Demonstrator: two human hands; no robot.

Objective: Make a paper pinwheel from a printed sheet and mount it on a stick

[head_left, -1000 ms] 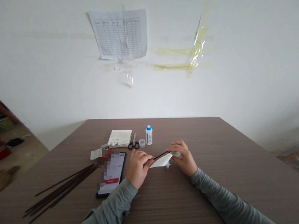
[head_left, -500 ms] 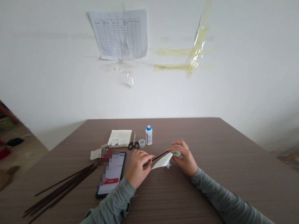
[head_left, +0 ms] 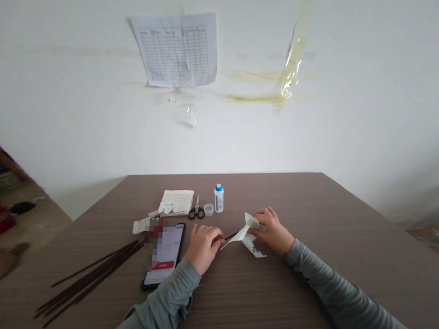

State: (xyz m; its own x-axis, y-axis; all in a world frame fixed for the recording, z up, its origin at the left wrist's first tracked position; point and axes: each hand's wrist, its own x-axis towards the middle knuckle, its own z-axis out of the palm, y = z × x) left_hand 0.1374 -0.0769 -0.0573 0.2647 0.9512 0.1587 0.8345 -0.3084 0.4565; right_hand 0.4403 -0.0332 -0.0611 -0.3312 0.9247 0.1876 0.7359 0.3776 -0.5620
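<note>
Above the middle of the table, my left hand (head_left: 205,247) pinches a thin dark stick (head_left: 231,237) between thumb and fingers. My right hand (head_left: 274,231) is closed on a curled piece of printed paper (head_left: 241,234), which wraps around the stick's far end. One flap of the paper points toward my left hand and another hangs down toward the tabletop. Where the stick ends inside the paper is hidden.
Left of my hands lies a phone (head_left: 166,257), with a bundle of dark sticks (head_left: 91,280) beyond it. Behind stand a stack of paper (head_left: 176,202), black-handled scissors (head_left: 197,210), a small clear cap (head_left: 209,210) and a blue-capped white bottle (head_left: 218,199). A white wall backs the table (head_left: 299,193).
The paper has turned and curled more around the stick, with one flap now up and another hanging down. My right hand has shifted slightly right; my left hand's fingers have closed in more.
</note>
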